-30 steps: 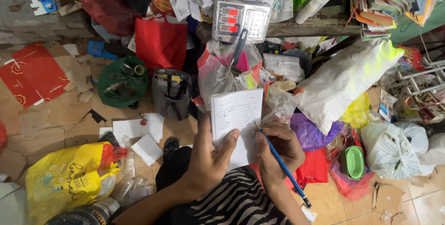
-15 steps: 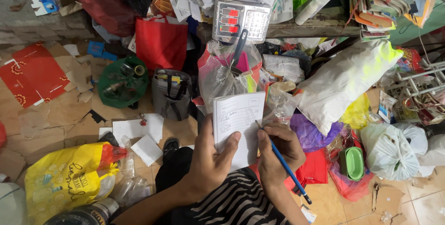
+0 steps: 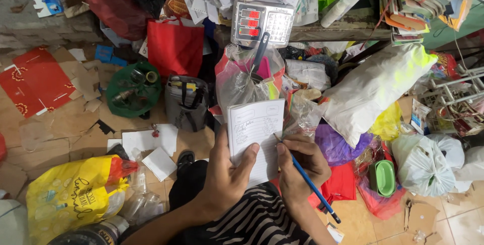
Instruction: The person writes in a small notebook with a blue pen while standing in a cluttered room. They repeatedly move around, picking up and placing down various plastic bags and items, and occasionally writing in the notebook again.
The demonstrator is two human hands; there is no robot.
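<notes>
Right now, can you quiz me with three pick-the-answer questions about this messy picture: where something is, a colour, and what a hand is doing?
1. Where is the scale?
A. above the notepad
B. under the yellow bag
C. in the left hand

2. What colour is the pen?
A. red
B. blue
C. green

3. What is the left hand doing?
A. resting flat on the floor
B. holding the notepad
C. lifting a bottle

Answers: 1 A, it sits further up the picture than the notepad. 2 B, its shaft is blue. 3 B, its thumb presses on the page while the right hand writes.

1 notepad, 1 pencil, 1 scale.
</notes>
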